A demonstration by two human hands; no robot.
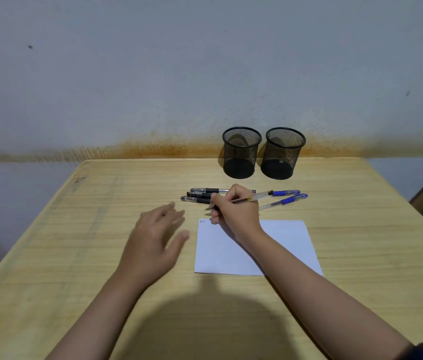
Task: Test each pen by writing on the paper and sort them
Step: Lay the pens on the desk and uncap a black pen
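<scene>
My right hand (233,209) has its fingers curled round a clear-barrelled pen (250,199), pinching it low near the tip, with the barrel slanting up and away toward two o'clock. The tip sits at the top left corner of the white paper (277,245), just beside a small scribble of ink (202,221) there. Whether the tip touches the sheet I cannot tell, as my fingers cover it.

My left hand (154,239) is at nine o'clock from the paper, palm down, fingers spread and relaxed, holding nothing; it looks a little blurred, and I cannot tell whether it rests on the wooden table (75,242) or hovers over it.

At twelve o'clock from my right hand, three black-gripped pens (200,195) lie side by side on the table, their right ends hidden behind my knuckles. At two o'clock lie two blue-gripped pens (287,196), near each other and angled alike.

Further out, at twelve o'clock near the table's far edge, two black mesh cups (262,153) stand upright just beside each other, in front of a grey wall (205,61) with a rusty-brown stain along its foot.
</scene>
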